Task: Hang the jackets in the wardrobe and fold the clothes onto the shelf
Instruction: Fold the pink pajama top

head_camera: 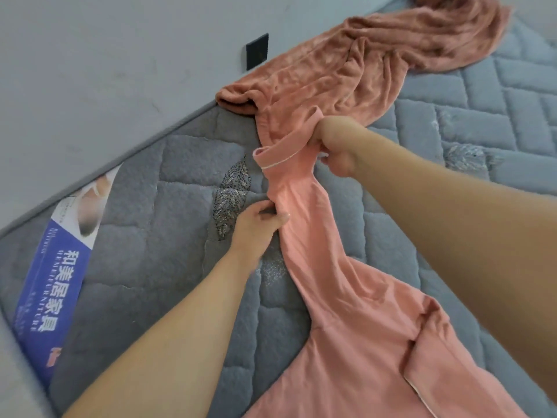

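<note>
two hands grip the pink pajama top [340, 297]: right hand [334, 146] bunching fabric at twelve o'clock, left hand [256, 227] pinching its edge at nine; best pulled flat on the mattress [150, 267] before folding.

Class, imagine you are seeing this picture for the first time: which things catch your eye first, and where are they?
First, the smooth salmon-pink garment with pale piping, stretched across the grey quilted mattress and gripped by both hands: the left hand mid-picture, the right hand higher up by its trimmed edge. Beyond it a rumpled rust-pink fleecy cloth lies against the wall, and a blue label with white characters sits at the mattress's left.
</note>
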`<state>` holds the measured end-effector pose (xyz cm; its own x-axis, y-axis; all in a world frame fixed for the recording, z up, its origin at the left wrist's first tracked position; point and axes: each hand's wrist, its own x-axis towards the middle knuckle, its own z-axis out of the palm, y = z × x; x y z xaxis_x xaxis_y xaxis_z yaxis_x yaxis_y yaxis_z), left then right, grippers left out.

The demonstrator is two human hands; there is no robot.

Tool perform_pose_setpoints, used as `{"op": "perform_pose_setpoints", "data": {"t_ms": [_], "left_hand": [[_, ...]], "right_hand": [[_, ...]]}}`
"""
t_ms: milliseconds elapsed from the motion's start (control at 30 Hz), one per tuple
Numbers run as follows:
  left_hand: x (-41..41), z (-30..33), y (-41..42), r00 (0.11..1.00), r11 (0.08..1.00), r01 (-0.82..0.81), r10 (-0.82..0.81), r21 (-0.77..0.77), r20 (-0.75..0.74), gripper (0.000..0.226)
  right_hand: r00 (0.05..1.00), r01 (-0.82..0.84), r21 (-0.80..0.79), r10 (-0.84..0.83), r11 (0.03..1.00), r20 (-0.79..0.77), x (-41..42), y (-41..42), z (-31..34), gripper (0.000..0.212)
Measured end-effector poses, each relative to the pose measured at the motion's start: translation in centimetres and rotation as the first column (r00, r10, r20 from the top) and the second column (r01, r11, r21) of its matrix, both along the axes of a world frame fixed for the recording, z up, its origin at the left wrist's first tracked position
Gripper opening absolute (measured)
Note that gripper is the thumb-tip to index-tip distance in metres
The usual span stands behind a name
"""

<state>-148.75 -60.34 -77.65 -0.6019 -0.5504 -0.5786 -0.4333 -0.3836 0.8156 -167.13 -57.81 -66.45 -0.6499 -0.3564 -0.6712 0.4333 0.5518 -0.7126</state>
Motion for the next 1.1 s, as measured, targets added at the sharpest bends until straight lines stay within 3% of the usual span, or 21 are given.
{"op": "perform_pose_setpoints", "data": {"t_ms": [100,167,233,267,333,367,400,467,500,533,600,633,700,733,833,933,1100], "left_hand": [[-1.4,1.2,2.6,1.0,1.0,0.012,-0.012,-0.022,0.003,0.009],[-2.2,1.6,4.4,0.998,0.995,0.057,-0.055,-0.087,0.017,0.012],[-2.3,2.5,6.6,0.986,0.958,0.169,-0.162,-0.231,0.05,0.017],[-2.1,2.9,7.9,0.968,0.885,0.251,-0.232,-0.393,0.096,0.017],[-0.9,4.1,11.0,0.912,0.554,0.389,-0.346,-0.736,0.222,0.01],[-0.1,4.6,12.7,0.887,0.373,0.406,-0.382,-0.834,0.26,0.008],[0.8,4.8,14.5,0.86,0.224,0.402,-0.426,-0.888,0.282,0.008],[3.0,4.5,17.9,0.773,0.014,0.413,-0.534,-0.911,0.342,0.014],[4.2,3.9,19.4,0.702,-0.081,0.453,-0.582,-0.888,0.412,0.02],[5.3,3.4,20.7,0.615,-0.18,0.503,-0.613,-0.845,0.496,0.025],[6.7,2.5,22.8,0.45,-0.329,0.586,-0.628,-0.74,0.635,0.027],[7.0,2.2,23.6,0.409,-0.361,0.61,-0.62,-0.705,0.67,0.026],[6.9,2.3,25.2,0.382,-0.374,0.645,-0.598,-0.666,0.705,0.028],[6.8,2.3,26.0,0.364,-0.39,0.655,-0.588,-0.647,0.722,0.035],[6.2,2.3,28.2,0.277,-0.476,0.68,-0.538,-0.558,0.796,0.055],[5.9,2.8,30.4,0.264,-0.473,0.711,-0.506,-0.52,0.821,0.052],[6.5,3.2,35.3,0.158,-0.55,0.706,-0.492,-0.447,0.856,0.054]], "right_hand": [[0.995,0.099,-0.065,-0.097,0.993,0.035,-0.4,6.3,1.4,0.03],[0.979,0.2,-0.188,-0.188,0.961,0.082,-0.1,11.2,2.7,0.031],[0.932,0.355,-0.317,-0.305,0.88,0.196,0.5,16.3,4.0,0.036],[0.892,0.445,-0.371,-0.364,0.815,0.269,1.2,19.1,4.5,0.04],[0.818,0.571,-0.441,-0.434,0.692,0.377,2.8,25.2,5.4,0.044],[0.811,0.58,-0.468,-0.422,0.667,0.404,3.7,28.7,5.6,0.038],[0.824,0.561,-0.493,-0.389,0.665,0.413,5.1,31.9,5.5,0.029],[0.836,0.522,-0.504,-0.295,0.689,0.463,9.3,38.3,4.7,0.022],[0.804,0.567,-0.41,-0.372,0.715,0.464,11.8,40.7,3.4,0.025],[0.76,0.634,-0.305,-0.501,0.71,0.414,13.8,42.8,1.6,0.03],[0.451,0.892,-0.107,-0.882,0.44,0.137,17.1,47.4,-3.5,0.042],[0.367,0.929,-0.009,-0.914,0.371,0.17,18.8,48.9,-4.5,0.041],[0.359,0.879,0.116,-0.802,0.463,0.478,20.7,51.4,-5.3,0.041],[0.399,0.843,0.116,-0.755,0.526,0.52,21.3,52.0,-5.4,0.041],[0.538,0.783,0.114,-0.757,0.612,0.371,22.2,51.7,-7.1,0.029],[0.597,0.764,0.178,-0.785,0.62,0.168,21.9,51.9,-8.0,0.021],[0.748,0.618,0.314,-0.662,0.72,0.045,23.0,56.9,-8.7,0.021]]}}
